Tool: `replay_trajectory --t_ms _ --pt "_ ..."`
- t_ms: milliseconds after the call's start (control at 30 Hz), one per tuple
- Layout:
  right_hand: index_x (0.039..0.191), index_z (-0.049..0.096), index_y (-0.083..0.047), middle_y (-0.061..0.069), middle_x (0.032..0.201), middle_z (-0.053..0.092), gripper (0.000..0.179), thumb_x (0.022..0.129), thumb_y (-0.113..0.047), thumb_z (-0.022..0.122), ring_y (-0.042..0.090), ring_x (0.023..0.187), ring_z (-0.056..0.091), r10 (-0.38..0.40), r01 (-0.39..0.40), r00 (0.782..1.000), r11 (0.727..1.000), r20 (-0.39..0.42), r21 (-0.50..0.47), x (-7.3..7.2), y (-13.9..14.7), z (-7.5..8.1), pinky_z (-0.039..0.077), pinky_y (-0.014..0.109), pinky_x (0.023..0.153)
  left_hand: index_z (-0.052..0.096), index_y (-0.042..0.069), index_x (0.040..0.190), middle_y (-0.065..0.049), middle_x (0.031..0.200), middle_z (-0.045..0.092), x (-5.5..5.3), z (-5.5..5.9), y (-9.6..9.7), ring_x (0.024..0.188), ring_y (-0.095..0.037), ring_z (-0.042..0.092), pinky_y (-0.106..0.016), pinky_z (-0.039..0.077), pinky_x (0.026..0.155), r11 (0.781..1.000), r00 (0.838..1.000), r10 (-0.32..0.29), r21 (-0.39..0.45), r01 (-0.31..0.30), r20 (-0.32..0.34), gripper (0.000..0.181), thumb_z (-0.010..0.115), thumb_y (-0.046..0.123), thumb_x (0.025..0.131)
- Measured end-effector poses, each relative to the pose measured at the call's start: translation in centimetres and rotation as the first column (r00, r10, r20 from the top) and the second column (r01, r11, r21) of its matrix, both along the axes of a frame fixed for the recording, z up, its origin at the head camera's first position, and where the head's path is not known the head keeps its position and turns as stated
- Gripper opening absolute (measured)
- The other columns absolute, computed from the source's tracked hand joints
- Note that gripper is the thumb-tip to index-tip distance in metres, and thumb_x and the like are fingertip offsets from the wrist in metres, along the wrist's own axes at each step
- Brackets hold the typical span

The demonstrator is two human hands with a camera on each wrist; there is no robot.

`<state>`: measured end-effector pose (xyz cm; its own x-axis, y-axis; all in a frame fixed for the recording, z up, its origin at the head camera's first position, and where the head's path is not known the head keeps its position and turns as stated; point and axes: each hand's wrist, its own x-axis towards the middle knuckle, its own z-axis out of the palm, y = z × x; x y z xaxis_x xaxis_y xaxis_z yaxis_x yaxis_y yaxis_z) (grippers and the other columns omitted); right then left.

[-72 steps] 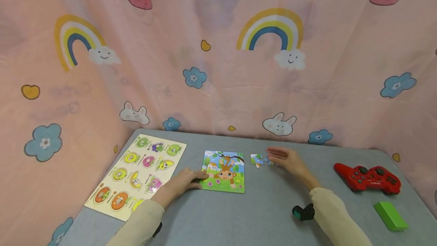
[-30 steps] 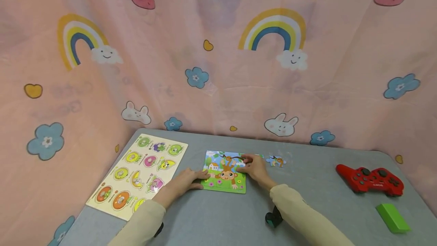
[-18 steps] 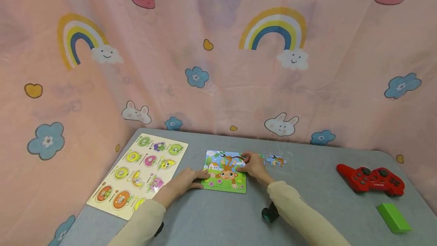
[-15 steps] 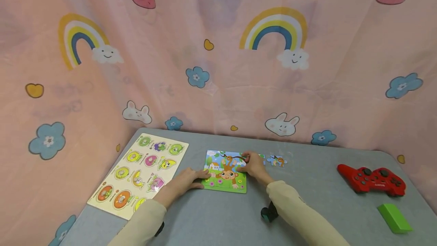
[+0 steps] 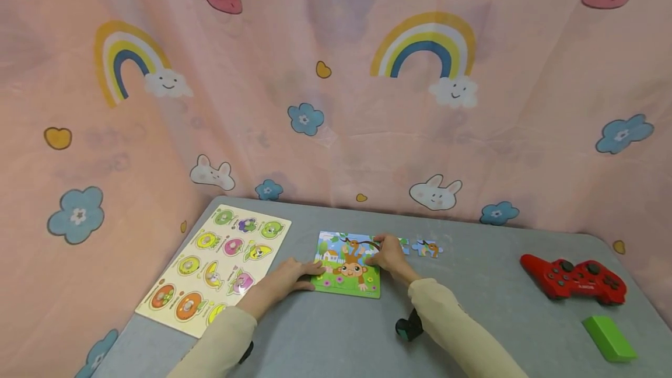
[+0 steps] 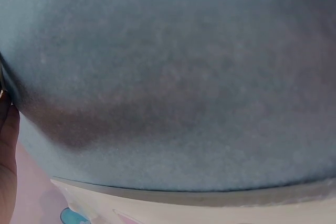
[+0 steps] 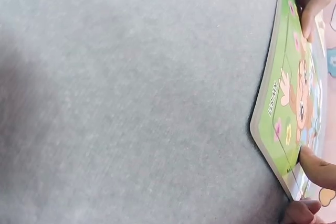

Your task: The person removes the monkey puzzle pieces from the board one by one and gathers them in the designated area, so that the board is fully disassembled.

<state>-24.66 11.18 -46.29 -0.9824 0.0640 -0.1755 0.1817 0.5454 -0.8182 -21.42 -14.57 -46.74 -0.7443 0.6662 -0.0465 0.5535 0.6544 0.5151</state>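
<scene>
A square jigsaw puzzle with a monkey, a house and flowers lies flat on the grey table in the head view. My left hand holds its left edge, fingertips on top and thumb by the lower left corner. At the right edge, my right hand pinches the puzzle, thumb on its face. The right wrist view shows that thumb over the picture and other fingertips against the border. Only part of my left hand enters the left wrist view. Beyond my right hand lie a loose puzzle piece and another piece, partly hidden.
On the left lies a cream board with fruit pictures. A red game controller and a green block are at the right. Behind the table hangs a pink patterned curtain.
My right hand has moved left from beside the loose pieces to the puzzle's right edge, and has stayed there over the last second. My left hand has kept its place.
</scene>
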Motion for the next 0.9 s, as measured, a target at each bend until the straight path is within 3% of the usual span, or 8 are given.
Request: replay_trajectory --t_ms 100,200,467,667,900 --pt "0.113 0.061 0.011 0.026 0.111 0.057 0.048 0.069 0.011 0.079 0.036 0.104 0.054 0.021 -0.021 1.000 1.000 -0.012 0.011 0.1 0.0 -0.1 0.046 0.046 0.092 0.059 0.008 0.132 -0.009 0.137 0.053 0.0 0.0 0.0 0.128 -0.028 0.048 -0.043 0.044 0.099 1.000 1.000 0.000 -0.005 0.000 -0.004 0.044 0.066 0.021 0.090" --pt "0.110 0.063 0.010 0.026 0.117 0.059 0.046 0.067 0.011 0.080 0.040 0.113 0.053 0.066 -0.062 0.995 0.997 -0.075 0.051 0.1 -0.1 -0.2 0.043 0.048 0.097 0.059 0.008 0.132 -0.010 0.137 0.053 0.0 0.1 0.1 0.127 -0.029 0.048 -0.043 0.045 0.098 1.000 1.000 -0.001 -0.004 0.000 -0.009 0.045 0.066 0.021 0.090" --pt "0.111 0.060 0.008 0.022 0.113 0.064 0.056 0.062 0.001 0.087 0.039 0.110 0.057 0.136 -0.105 0.965 0.984 -0.225 0.143 0.1 0.6 -0.8 0.044 0.049 0.094 0.059 0.009 0.132 -0.008 0.137 0.054 0.1 0.0 0.0 0.127 -0.029 0.048 -0.043 0.045 0.098 1.000 1.000 0.007 -0.010 -0.007 -0.012 0.045 0.066 0.022 0.090" --pt "0.109 0.061 0.006 0.021 0.109 0.065 0.054 0.063 -0.003 0.088 0.034 0.095 0.060 0.214 -0.179 0.939 0.972 -0.268 0.151 -0.2 1.3 -1.2 0.048 0.047 0.082 0.059 0.007 0.131 -0.010 0.135 0.054 0.0 -0.3 -0.1 0.126 -0.027 0.050 -0.041 0.045 0.097 1.000 0.999 -0.007 0.009 0.007 -0.041 0.045 0.067 0.021 0.089" --pt "0.107 0.062 0.005 0.019 0.106 0.066 0.055 0.060 -0.005 0.089 0.034 0.098 0.060 0.207 -0.168 0.940 0.973 -0.271 0.159 -0.7 1.6 -1.4 0.048 0.047 0.085 0.058 0.005 0.131 -0.011 0.137 0.052 0.1 -0.2 0.0 0.127 -0.027 0.048 -0.040 0.044 0.099 0.999 0.999 -0.020 0.030 0.021 -0.045 0.046 0.066 0.021 0.089"
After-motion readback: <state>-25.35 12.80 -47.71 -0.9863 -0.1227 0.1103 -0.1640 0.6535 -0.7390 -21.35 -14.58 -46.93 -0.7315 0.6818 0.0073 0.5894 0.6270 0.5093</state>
